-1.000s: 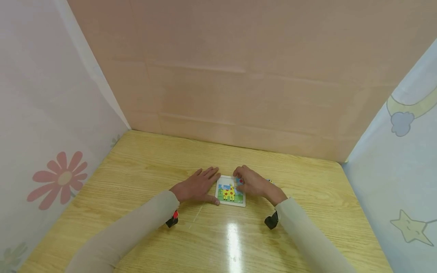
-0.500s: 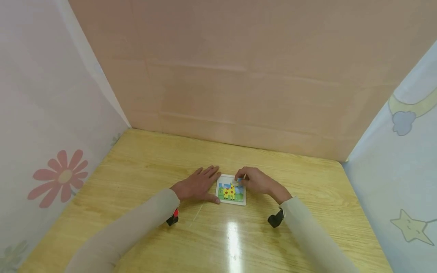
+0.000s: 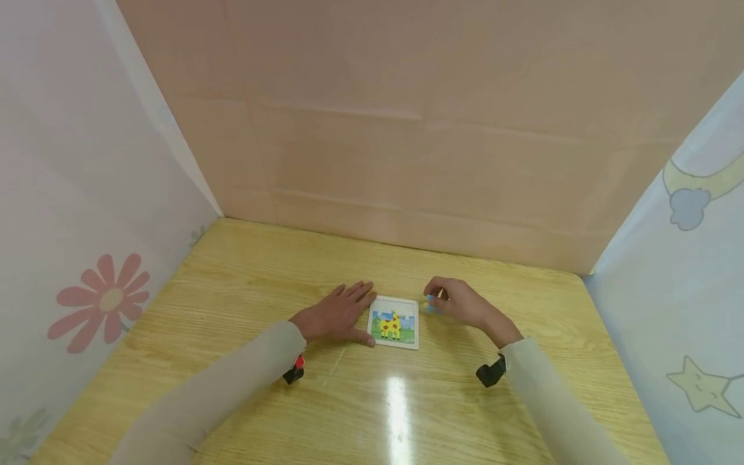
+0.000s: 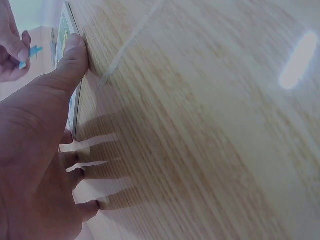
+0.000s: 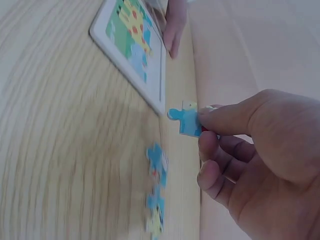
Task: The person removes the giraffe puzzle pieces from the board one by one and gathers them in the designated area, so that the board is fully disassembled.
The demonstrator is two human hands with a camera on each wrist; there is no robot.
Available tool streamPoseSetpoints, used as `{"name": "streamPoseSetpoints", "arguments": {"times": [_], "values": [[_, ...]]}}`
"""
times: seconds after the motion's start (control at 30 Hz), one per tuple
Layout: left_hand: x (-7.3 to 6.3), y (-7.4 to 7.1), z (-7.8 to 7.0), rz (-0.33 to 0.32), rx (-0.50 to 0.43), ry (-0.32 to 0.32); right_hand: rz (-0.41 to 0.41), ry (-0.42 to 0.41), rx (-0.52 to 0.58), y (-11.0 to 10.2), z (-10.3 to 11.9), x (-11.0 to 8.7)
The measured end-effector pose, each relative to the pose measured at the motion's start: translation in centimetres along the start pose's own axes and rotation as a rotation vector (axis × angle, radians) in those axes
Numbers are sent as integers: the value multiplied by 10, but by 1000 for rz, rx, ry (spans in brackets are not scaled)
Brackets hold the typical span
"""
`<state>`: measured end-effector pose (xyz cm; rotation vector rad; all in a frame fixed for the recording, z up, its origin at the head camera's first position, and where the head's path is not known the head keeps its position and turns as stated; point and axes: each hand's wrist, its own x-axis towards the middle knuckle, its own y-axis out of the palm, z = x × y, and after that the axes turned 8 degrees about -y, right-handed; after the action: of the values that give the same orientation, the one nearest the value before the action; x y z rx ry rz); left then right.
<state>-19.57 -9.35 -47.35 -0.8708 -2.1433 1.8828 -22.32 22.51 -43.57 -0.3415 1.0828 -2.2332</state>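
Note:
A puzzle board (image 3: 393, 323) with a white frame lies on the table, partly filled with a picture of a yellow giraffe on green and blue. Its upper part is bare white. My left hand (image 3: 337, 314) rests flat at the board's left side, fingers spread, the thumb touching the lower left corner. To the right of the board, my right hand (image 3: 462, 303) pinches a blue jigsaw piece (image 5: 189, 120) between thumb and fingers, raised above the table. Below that hand, in the right wrist view, loose jigsaw pieces (image 5: 156, 212) lie on the wood.
The wooden table (image 3: 279, 258) runs back to a brown covered wall (image 3: 372, 161). Patterned cloth panels (image 3: 52, 194) stand at left and right. A bright light reflection falls on the table's front.
My right hand has moved right, away from over the board, still pinching a blue jigsaw piece. The board's upper right is now uncovered. My left hand has stayed in place.

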Motion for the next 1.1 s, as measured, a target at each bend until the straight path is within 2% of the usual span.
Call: {"name": "streamPoseSetpoints", "arguments": {"times": [0.33,0.6,1.1], "values": [[2,1,2,-2,-6,-2,-37,50,-18,-25,-13,-28],[2,1,1,4,-22,-3,-61,82,-19,-36,-28,-46],[1,3,2,-5,-39,0,-8,158,2,-37,-58,-58]]}}
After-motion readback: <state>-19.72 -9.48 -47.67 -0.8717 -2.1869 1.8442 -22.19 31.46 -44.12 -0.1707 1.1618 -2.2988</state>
